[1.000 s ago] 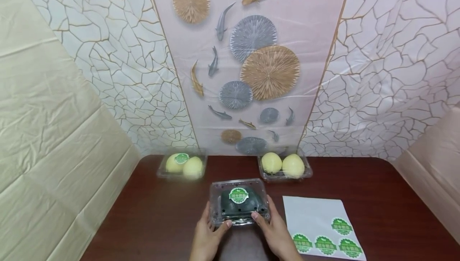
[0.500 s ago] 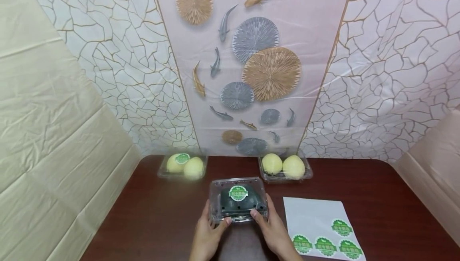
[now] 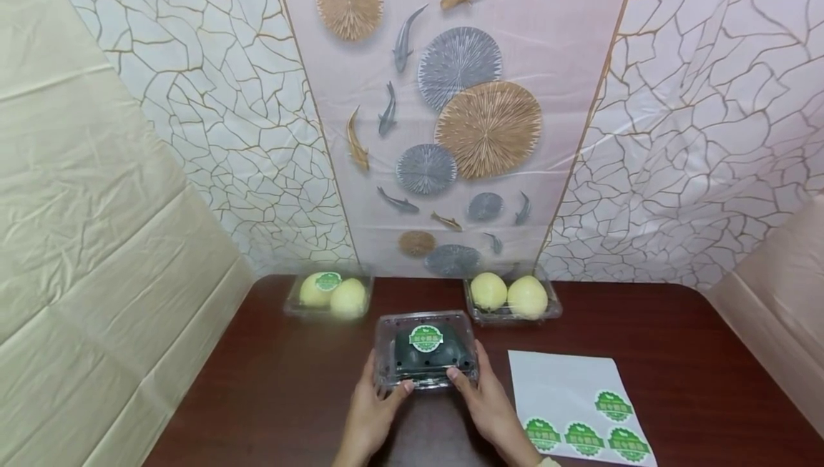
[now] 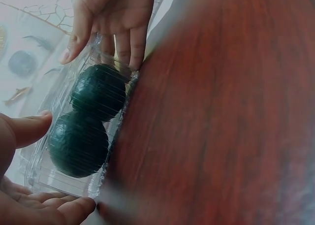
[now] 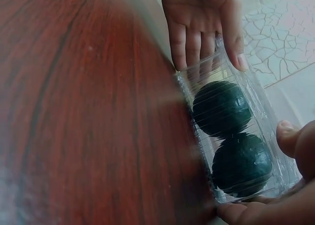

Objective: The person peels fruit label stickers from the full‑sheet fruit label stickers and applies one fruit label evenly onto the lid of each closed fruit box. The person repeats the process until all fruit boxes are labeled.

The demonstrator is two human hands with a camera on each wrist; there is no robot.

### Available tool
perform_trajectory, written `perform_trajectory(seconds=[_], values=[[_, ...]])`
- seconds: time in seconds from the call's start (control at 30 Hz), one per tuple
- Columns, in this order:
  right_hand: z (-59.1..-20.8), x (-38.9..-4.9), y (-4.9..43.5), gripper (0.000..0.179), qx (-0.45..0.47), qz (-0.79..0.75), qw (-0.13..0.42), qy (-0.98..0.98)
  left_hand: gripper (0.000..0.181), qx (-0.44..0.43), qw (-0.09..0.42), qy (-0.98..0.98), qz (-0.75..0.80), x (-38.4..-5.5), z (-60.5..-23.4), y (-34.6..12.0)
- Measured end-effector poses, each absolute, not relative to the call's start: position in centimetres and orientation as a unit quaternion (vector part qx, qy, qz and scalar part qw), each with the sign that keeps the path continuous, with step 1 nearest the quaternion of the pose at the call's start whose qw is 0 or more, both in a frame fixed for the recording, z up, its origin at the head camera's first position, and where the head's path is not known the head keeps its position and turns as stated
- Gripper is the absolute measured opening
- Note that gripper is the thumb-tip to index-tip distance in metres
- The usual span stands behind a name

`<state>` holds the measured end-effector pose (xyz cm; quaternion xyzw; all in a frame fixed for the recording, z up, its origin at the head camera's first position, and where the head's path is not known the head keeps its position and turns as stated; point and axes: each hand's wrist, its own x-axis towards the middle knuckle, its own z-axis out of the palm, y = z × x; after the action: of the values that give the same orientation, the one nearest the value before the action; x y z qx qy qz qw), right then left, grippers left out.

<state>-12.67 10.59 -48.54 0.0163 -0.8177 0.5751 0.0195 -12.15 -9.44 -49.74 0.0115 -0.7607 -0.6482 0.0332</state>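
Observation:
A clear plastic clamshell box (image 3: 402, 374) with two dark green round fruits (image 5: 242, 165) inside is in the middle of the head view. On its lid is a green-and-white round sticker (image 3: 426, 338). My left hand (image 3: 370, 413) grips the box's left end, thumb over the near edge of the lid. At the opposite end my right hand (image 3: 488, 406) holds it the same way, fingers along the side. Both wrist views show the lid down and the fruits side by side. Whether the box's base touches the table cannot be made out.
Two more clear boxes with pale yellow fruits stand at the table's back: the left box (image 3: 292, 307) bears a sticker, the right box (image 3: 552, 310) shows none. A white sheet (image 3: 553, 381) with several green stickers lies at the right on the dark red table (image 3: 257, 381).
Both hands have moved the box slightly away from me, up in the head view. Their grip on it looks the same. The head view has shifted a little.

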Motion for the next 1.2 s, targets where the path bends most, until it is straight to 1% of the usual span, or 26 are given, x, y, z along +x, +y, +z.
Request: perform_trajectory(seconds=[0.1,0.23,0.5,0.77,0.97,1.2], values=[[-48.6,-13.1,10.5,0.076,0.016,0.575,0.024,-0.818,0.098,0.009,0.031,-0.759,-0.650,-12.4,-49.6,-9.6],[-48.6,-13.5,10.3,0.078,0.005,0.576,0.022,-0.817,0.095,0.007,0.035,-0.753,-0.657,-12.7,-49.6,-9.8],[-48.5,-14.3,10.1,0.084,-0.039,0.588,-0.007,-0.808,0.090,0.018,0.039,-0.749,-0.661,-13.4,-49.8,-10.3],[-47.8,-15.1,10.5,0.081,-0.014,0.608,-0.007,-0.794,0.087,0.019,0.048,-0.747,-0.663,-14.3,-49.8,-10.4],[-47.7,-15.0,11.1,0.082,-0.032,0.622,-0.019,-0.782,0.085,0.031,0.049,-0.737,-0.674,-14.5,-49.8,-10.1],[-48.1,-14.5,10.9,0.065,-0.064,0.660,-0.008,-0.748,0.079,0.044,0.064,-0.731,-0.678,-14.4,-49.9,-9.8]])
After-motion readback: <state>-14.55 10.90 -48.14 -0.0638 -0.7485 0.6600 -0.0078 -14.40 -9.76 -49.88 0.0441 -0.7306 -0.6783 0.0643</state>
